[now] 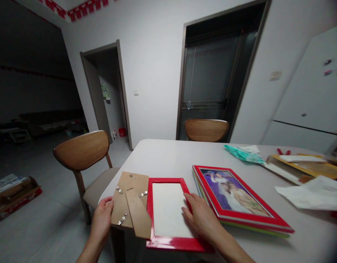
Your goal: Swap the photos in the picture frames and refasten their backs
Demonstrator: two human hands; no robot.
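Note:
My left hand (102, 213) pinches the left edge of a brown backing board (119, 204), which has metal clips and a fold-out stand flap (138, 213). The board lies at the table's near edge, its right side against a red picture frame (164, 243). My right hand (203, 215) grips the frame's right side, its fingers reaching over onto the white panel (168, 204) inside. To the right, a stack of frames is topped by a red-framed photo (228, 190) of people in pale clothing.
On the white table (168, 157), a teal-and-white wrapper (245, 154), an opened yellow package (316, 166) and white paper (311, 193) lie at the right. Wooden chairs stand at the left (83, 149) and far side (207, 130). A cardboard box (17, 197) is on the floor.

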